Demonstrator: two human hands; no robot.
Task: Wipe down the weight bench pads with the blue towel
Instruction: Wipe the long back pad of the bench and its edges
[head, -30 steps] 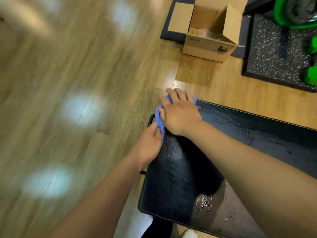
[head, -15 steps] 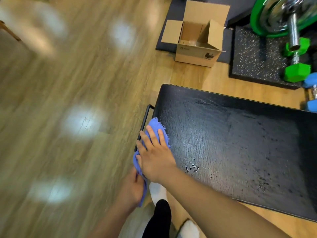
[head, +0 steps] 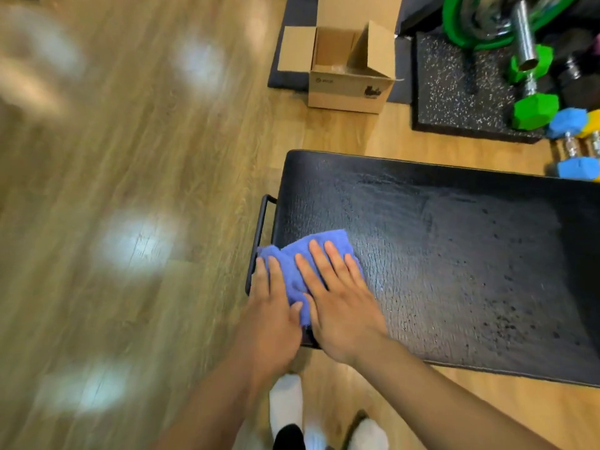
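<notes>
Both flat and open, left hand [head: 271, 311] and right hand [head: 337, 306] pressing the blue towel [head: 305, 254] on the near corner of the black bench pad [head: 454, 254], so maybe slipping off the edge by the metal handle [head: 259, 235].

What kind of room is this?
Probably a home gym: there's a black padded weight bench, coloured hex dumbbells on a speckled rubber mat, and a green-rimmed barbell plate.

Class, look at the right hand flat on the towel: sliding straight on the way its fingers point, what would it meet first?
Past the towel, the right hand probably meets only bare bench pad, up to its far edge.
</notes>
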